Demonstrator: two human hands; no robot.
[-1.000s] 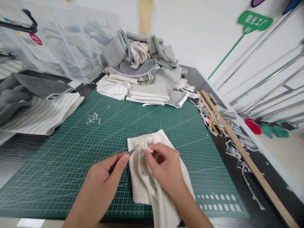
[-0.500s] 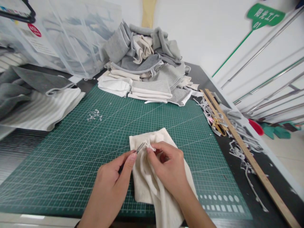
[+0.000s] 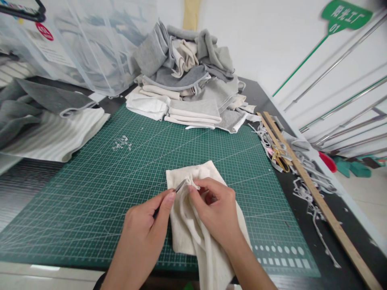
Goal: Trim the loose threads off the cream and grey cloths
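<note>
Head view, the only 1: your left hand [image 3: 145, 229] pinches a thin metal pick [image 3: 180, 185] between thumb and forefinger, tip aimed at a small frayed tuft [image 3: 192, 183] on the cream cloth [image 3: 211, 241]; exact tool type too small to tell. Your right hand [image 3: 217, 211] pinches the cloth just beside the tuft, fingers curled, likely to hold the spot taut and raised so the tip can get under the threads. The cloth lies on the near middle of the green mat [image 3: 90, 193], lower end hanging over the table edge toward you. A few white thread scraps [image 3: 121, 143] sit on the mat well apart to the far left, probably set out of the way. Containers: 1 clear plastic bin [image 3: 90, 44] at far left, lidded with a black handle, holding what looks like folded fabric, blurred through the wall. A fabric pile [image 3: 187, 76], grey and cream, sits at the mat's far edge, within reach. Grey and striped fabric [image 3: 51, 129] lies left of the mat. To the right, a wooden ruler [image 3: 317, 201] lies along the table edge beside scissors [image 3: 279, 158] and grey trimmings [image 3: 305, 189].
</note>
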